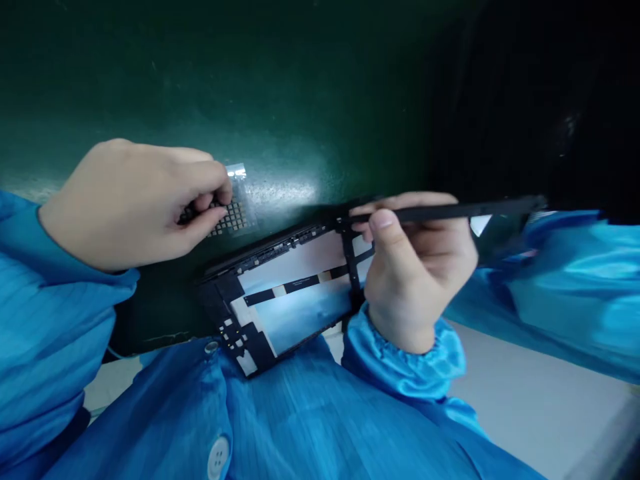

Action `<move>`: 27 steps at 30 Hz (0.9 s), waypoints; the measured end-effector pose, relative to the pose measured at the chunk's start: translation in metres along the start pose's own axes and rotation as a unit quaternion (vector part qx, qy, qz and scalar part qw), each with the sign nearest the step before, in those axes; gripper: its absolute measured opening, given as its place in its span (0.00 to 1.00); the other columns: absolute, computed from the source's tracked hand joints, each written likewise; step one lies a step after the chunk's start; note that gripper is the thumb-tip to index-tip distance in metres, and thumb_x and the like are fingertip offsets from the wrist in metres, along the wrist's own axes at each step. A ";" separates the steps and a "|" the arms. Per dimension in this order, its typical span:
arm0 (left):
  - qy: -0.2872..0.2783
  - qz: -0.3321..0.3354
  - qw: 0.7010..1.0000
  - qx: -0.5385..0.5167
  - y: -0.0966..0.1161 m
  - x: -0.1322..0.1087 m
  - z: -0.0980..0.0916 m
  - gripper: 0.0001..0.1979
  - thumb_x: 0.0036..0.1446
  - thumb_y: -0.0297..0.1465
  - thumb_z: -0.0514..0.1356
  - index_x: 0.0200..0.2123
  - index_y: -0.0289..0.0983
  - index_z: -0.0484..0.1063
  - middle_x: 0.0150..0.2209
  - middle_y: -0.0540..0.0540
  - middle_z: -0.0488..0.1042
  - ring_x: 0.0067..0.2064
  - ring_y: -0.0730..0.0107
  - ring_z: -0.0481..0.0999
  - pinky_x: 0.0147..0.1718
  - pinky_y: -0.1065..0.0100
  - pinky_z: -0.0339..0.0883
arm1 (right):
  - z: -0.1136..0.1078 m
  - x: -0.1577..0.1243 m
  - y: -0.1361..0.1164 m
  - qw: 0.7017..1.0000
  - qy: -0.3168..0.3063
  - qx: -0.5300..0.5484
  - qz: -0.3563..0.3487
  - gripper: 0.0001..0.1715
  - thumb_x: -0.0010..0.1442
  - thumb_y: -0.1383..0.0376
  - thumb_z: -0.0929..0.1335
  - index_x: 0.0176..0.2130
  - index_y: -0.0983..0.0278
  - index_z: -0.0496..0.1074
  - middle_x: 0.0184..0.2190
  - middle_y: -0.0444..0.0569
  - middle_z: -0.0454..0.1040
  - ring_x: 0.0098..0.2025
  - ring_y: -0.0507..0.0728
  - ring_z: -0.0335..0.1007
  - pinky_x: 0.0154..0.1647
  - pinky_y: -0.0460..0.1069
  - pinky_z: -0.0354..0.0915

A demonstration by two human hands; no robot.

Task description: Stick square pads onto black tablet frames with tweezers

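My left hand (145, 203) is closed in a pinch, thumb and fingertips meeting over a clear sheet of small square pads (235, 217) on the green table. Whatever lies between those fingertips is hidden. My right hand (417, 267) grips slim black tweezers (450, 211) lengthwise, their tip pointing left. Below it is an opened tablet-like device (305, 320), tilted, with silvery panels, black strips and small parts along its edges. The right hand overlaps the device's right end; whether it touches it I cannot tell.
The dark green tabletop (280, 87) stretches away ahead, its near edge by my blue smock (290, 420). Another person's blue sleeve (590, 287) is at the right. A small white piece (480, 225) shows beside my right hand. A pale grey surface (530, 400) lies lower right.
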State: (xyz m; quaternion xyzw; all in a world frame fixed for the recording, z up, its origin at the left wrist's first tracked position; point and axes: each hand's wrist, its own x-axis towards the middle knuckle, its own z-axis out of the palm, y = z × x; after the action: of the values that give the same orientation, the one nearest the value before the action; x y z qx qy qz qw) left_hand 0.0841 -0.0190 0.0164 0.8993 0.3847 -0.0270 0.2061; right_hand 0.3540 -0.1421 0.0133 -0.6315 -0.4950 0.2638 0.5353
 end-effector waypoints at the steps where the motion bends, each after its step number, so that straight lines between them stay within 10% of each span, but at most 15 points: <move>1: 0.006 0.000 1.000 0.001 0.000 0.000 0.000 0.23 0.68 0.45 0.45 0.39 0.43 0.78 0.32 0.50 0.76 0.28 0.72 0.67 0.31 0.66 0.49 | -0.002 -0.008 0.005 1.000 0.022 -0.007 -0.013 0.06 0.71 0.61 0.76 0.47 0.55 0.79 0.39 0.44 0.82 0.42 0.56 0.85 0.45 0.54 0.84; 27: 0.001 0.004 1.000 0.007 0.001 -0.001 -0.002 0.25 0.68 0.45 0.44 0.40 0.43 0.79 0.34 0.52 0.76 0.28 0.73 0.66 0.31 0.66 0.48 | -0.018 0.004 -0.012 0.990 -0.110 -0.088 -0.011 0.08 0.68 0.63 0.78 0.48 0.56 0.82 0.43 0.48 0.87 0.47 0.60 0.86 0.48 0.57 0.83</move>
State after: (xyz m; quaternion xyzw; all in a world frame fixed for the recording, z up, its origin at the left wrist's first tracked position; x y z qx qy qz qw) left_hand 0.0844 -0.0196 0.0191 0.9021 0.3814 -0.0282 0.1998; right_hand 0.3668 -0.1468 0.0306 -0.6377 -0.5794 0.2811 0.4226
